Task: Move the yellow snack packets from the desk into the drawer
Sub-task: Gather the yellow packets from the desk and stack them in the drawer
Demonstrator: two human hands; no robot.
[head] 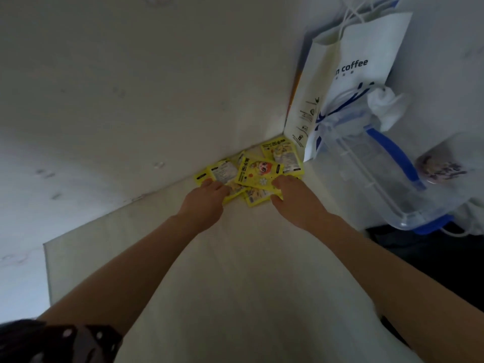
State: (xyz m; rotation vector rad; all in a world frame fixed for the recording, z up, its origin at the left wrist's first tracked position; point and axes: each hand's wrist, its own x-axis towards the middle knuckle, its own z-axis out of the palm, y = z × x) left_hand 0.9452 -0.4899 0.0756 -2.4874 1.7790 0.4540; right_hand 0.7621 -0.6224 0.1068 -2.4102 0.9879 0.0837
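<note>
Wall (117, 87) pale and scuffed, ran along the far left edge of the desk (235, 271), a cream-white top. Left hand (207, 197) reached to the near-left edge of the yellow snack packets (258, 172), fingers laid on the pile's left-hand packets; fingertips hidden among them, so could not tell whether it pinched one or only pressed. The packets lay in a loose overlapping heap in the back corner of the desk, against the wall. Right hand (290, 197) sat at the heap's near-right edge, fingers curled over a packet's rim and the thumb at the edge below it, appearing to hold it. Just right of the heap stood a white paper bag (366, 61) printed "coffee", upright. Beside it, a clear plastic box (387, 174) with blue handle. Drawer not seen.
</note>
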